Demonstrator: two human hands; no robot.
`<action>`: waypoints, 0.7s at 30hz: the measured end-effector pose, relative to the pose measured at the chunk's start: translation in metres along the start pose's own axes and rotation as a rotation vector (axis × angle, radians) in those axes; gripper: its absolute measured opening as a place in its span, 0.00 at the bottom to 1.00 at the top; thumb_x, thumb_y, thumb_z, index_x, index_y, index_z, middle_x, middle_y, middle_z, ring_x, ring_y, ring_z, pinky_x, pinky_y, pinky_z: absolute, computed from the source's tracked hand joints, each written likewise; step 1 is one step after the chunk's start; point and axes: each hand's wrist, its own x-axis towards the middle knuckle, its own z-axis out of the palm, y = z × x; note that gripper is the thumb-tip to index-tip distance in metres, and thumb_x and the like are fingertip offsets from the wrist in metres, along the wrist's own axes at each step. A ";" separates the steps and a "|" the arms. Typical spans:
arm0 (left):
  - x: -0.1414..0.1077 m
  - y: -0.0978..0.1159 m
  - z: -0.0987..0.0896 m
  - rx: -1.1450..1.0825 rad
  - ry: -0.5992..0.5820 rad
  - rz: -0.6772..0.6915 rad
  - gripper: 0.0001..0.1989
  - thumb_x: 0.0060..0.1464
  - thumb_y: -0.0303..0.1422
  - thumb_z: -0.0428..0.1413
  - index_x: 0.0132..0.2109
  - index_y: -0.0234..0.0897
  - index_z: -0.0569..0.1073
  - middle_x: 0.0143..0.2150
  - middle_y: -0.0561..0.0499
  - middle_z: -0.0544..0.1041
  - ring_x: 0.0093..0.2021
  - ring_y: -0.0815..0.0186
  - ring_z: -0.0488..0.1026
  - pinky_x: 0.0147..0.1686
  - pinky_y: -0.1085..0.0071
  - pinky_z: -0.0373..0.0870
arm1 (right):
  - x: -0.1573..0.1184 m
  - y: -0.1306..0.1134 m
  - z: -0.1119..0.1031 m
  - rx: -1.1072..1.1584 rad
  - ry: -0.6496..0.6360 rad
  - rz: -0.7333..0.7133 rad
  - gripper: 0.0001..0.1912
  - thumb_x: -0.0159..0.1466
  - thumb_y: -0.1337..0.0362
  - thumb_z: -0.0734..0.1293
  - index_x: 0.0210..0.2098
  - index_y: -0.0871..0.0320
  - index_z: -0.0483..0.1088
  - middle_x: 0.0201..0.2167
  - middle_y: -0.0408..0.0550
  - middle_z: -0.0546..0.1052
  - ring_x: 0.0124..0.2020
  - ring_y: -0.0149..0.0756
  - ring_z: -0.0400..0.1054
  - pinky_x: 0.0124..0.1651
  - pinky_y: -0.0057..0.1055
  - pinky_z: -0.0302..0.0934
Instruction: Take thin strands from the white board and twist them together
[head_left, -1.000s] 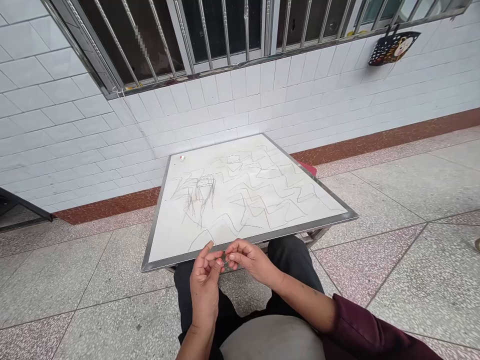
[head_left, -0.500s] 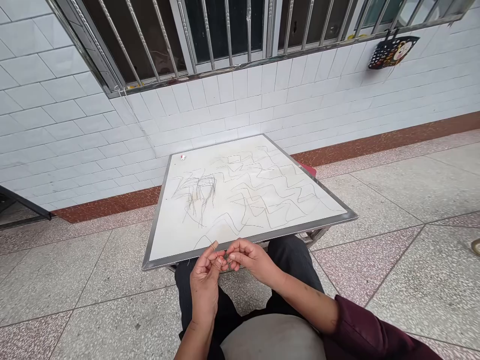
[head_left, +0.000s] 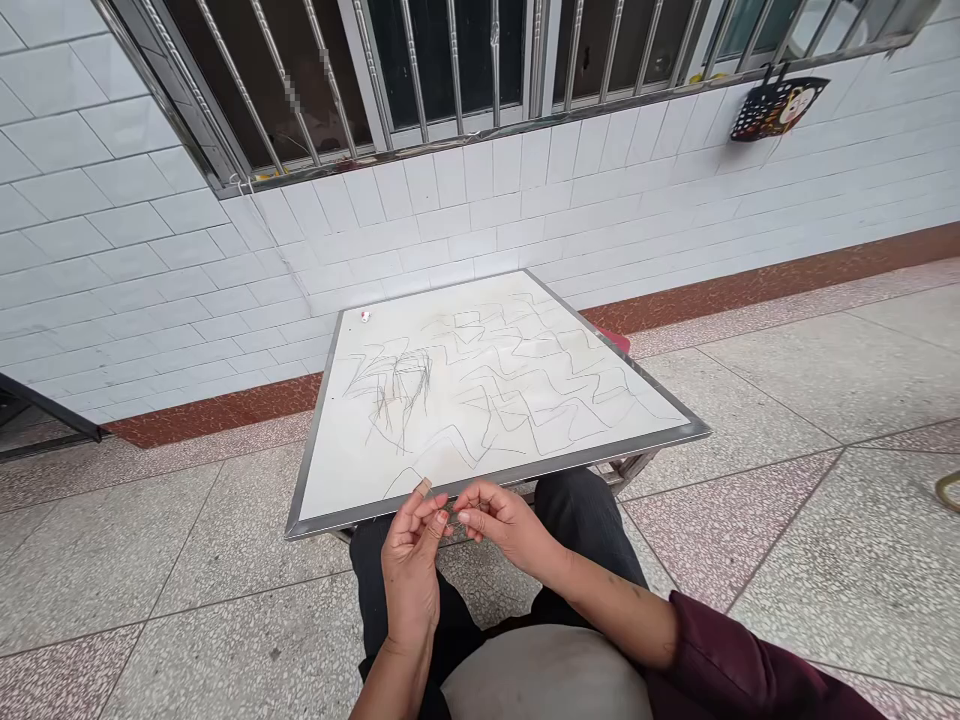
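Observation:
My left hand (head_left: pixel 414 555) and my right hand (head_left: pixel 502 525) meet just beyond the near edge of the white table (head_left: pixel 442 380), above my lap. Thumb and fingers of each are pinched together on a thin, dark wire-like piece, too small to make out well. A tan band wraps one fingertip of my left hand. Many thin, bent, dark wire-like strands (head_left: pixel 405 375) lie across the tabletop, in a dense tangle at left and in zigzag rows at right.
A small white and red object (head_left: pixel 365 316) sits at the table's far left corner. Behind stands a white tiled wall (head_left: pixel 420 220) with a barred window. A dotted bag (head_left: pixel 776 108) hangs at upper right. A red item (head_left: pixel 616 340) shows behind the table.
Both hands stay nearly in place, with the fingers shifting slightly around the small piece. The view has moved a little.

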 end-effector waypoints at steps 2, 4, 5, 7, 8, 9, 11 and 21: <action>0.001 0.000 -0.001 0.013 0.004 0.030 0.25 0.48 0.38 0.67 0.54 0.40 0.75 0.43 0.46 0.81 0.46 0.61 0.76 0.48 0.65 0.71 | -0.001 0.000 0.000 -0.027 -0.008 -0.011 0.19 0.60 0.47 0.69 0.37 0.57 0.69 0.24 0.39 0.69 0.25 0.29 0.62 0.31 0.30 0.60; 0.001 0.000 -0.003 0.021 -0.014 0.054 0.26 0.48 0.37 0.66 0.55 0.40 0.75 0.43 0.47 0.81 0.49 0.61 0.75 0.51 0.64 0.69 | -0.003 -0.001 0.001 -0.042 -0.018 -0.026 0.19 0.62 0.47 0.68 0.38 0.57 0.68 0.24 0.39 0.68 0.24 0.29 0.61 0.31 0.30 0.60; 0.001 0.000 -0.003 0.027 -0.023 0.058 0.26 0.49 0.36 0.66 0.56 0.41 0.74 0.43 0.47 0.81 0.49 0.61 0.75 0.52 0.64 0.69 | -0.004 -0.002 0.001 -0.057 -0.022 -0.035 0.18 0.62 0.47 0.68 0.38 0.57 0.68 0.24 0.38 0.68 0.24 0.29 0.61 0.31 0.30 0.59; 0.001 0.001 -0.003 0.044 -0.026 0.057 0.26 0.50 0.36 0.66 0.56 0.41 0.74 0.43 0.48 0.80 0.47 0.62 0.75 0.50 0.65 0.70 | -0.005 -0.003 0.002 -0.107 -0.030 -0.060 0.17 0.64 0.48 0.67 0.39 0.56 0.68 0.25 0.39 0.67 0.25 0.29 0.61 0.31 0.30 0.59; 0.001 0.001 -0.002 0.054 -0.021 0.057 0.26 0.50 0.36 0.66 0.56 0.41 0.74 0.43 0.48 0.80 0.45 0.62 0.76 0.49 0.65 0.70 | -0.006 -0.003 0.002 -0.129 -0.031 -0.072 0.16 0.64 0.49 0.66 0.39 0.56 0.68 0.25 0.39 0.67 0.25 0.29 0.60 0.31 0.29 0.58; 0.002 0.001 -0.002 0.060 -0.015 0.060 0.25 0.50 0.36 0.65 0.56 0.41 0.74 0.42 0.48 0.80 0.44 0.63 0.76 0.48 0.65 0.71 | -0.007 -0.003 0.002 -0.137 -0.031 -0.079 0.16 0.64 0.49 0.66 0.39 0.56 0.68 0.26 0.39 0.67 0.26 0.29 0.60 0.31 0.29 0.58; 0.003 0.001 0.000 0.053 -0.007 0.067 0.25 0.50 0.36 0.65 0.55 0.39 0.74 0.40 0.48 0.80 0.42 0.62 0.76 0.48 0.64 0.71 | -0.007 -0.002 0.003 -0.099 -0.027 -0.071 0.16 0.63 0.50 0.68 0.40 0.55 0.67 0.29 0.40 0.67 0.28 0.29 0.62 0.32 0.29 0.60; 0.005 0.002 0.014 -0.054 -0.059 -0.010 0.24 0.46 0.36 0.67 0.52 0.37 0.76 0.36 0.49 0.81 0.40 0.62 0.78 0.44 0.66 0.73 | -0.003 0.006 0.003 0.073 -0.016 0.025 0.21 0.56 0.51 0.74 0.38 0.57 0.66 0.27 0.37 0.68 0.24 0.25 0.64 0.29 0.27 0.62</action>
